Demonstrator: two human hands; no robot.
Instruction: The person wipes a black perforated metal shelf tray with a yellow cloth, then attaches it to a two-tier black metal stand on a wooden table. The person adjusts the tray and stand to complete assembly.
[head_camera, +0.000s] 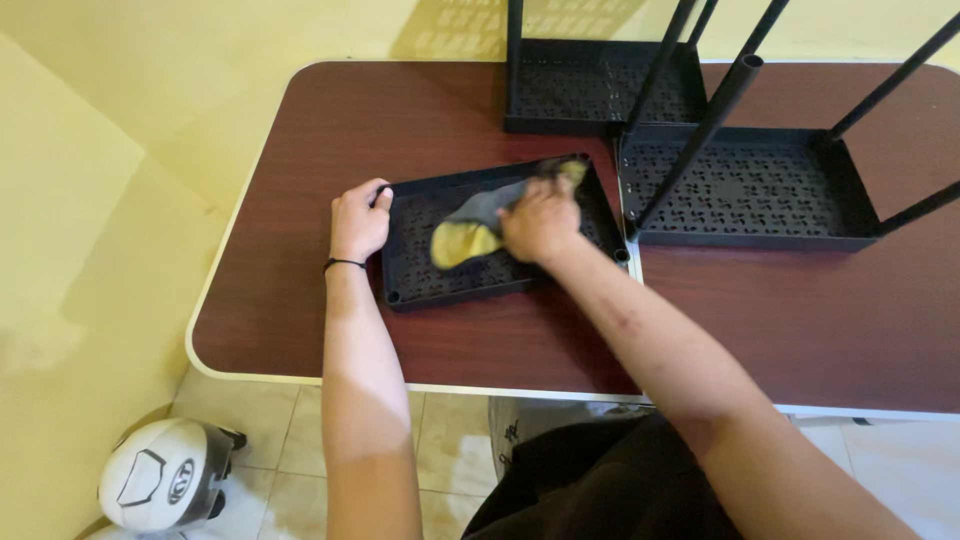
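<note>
Centre of frame: black perforated tray (500, 285) lying flat on a dark red-brown table (300, 310).

Right hand (540, 220) clenched on a grey-and-yellow cloth (470, 235), pressing it onto the tray floor, right of the tray's middle. Yellow part of the cloth shows at the hand's lower left; a bit more shows past the knuckles near the far rim.

Left hand (358, 222) grips the tray's left rim, thumb over the edge, steadying it. Black band on that wrist.

Upper right of frame: two more black trays (760, 190) with upright poles (700, 130), just beside the wiped one.

Lower left, on the tiled floor: white helmet (160, 485).

Judgement: wiping goes best with the rim held firm, cloth flat, strokes along the perforation rows and into the corners, where dust would likely sit.
</note>
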